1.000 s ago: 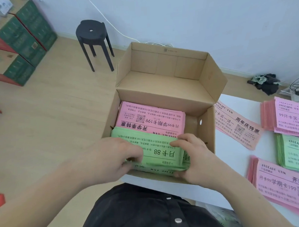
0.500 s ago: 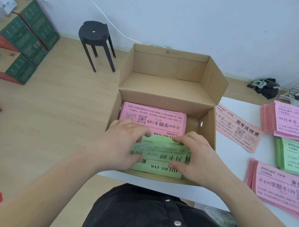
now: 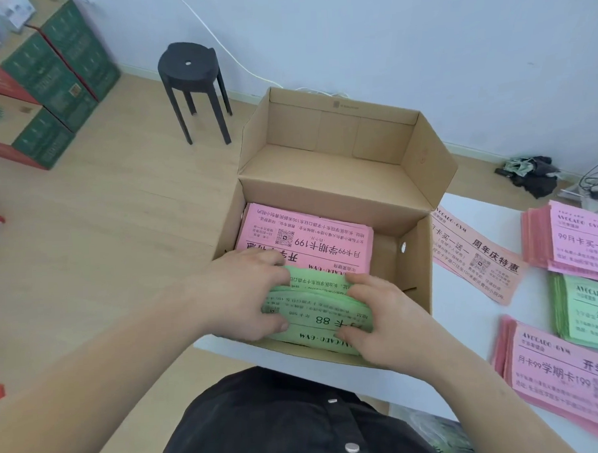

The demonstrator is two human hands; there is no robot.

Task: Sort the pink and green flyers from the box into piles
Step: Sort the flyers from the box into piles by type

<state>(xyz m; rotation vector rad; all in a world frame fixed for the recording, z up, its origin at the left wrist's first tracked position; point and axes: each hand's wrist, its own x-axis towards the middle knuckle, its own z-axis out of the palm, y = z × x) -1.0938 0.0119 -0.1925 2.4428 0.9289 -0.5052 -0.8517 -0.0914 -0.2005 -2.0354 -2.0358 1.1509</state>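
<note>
An open cardboard box (image 3: 412, 266) stands at the table's left edge. Inside lies a stack of pink flyers (image 3: 312, 239), with a bundle of green flyers (image 3: 315, 314) at the near end. My left hand (image 3: 245, 293) grips the bundle's left side, fingers curled over its top edge. My right hand (image 3: 380, 318) grips its right side, thumb on the face. The bundle is bent and fanned between them. On the table to the right lie a loose pink flyer (image 3: 477, 256), a pink pile (image 3: 579, 241), a green pile (image 3: 589, 309) and another pink pile (image 3: 564, 375).
The white table (image 3: 466, 325) carries the box and the piles. A black stool (image 3: 192, 80) stands on the wooden floor beyond the box. Green and red cartons (image 3: 41, 87) are stacked at the far left. Dark cloth and cables (image 3: 531, 175) lie by the wall on the right.
The green bundle has been bent and fanned out between my hands. My left hand has slid further over its top edge, and the bundle sits lower at the box's near end.
</note>
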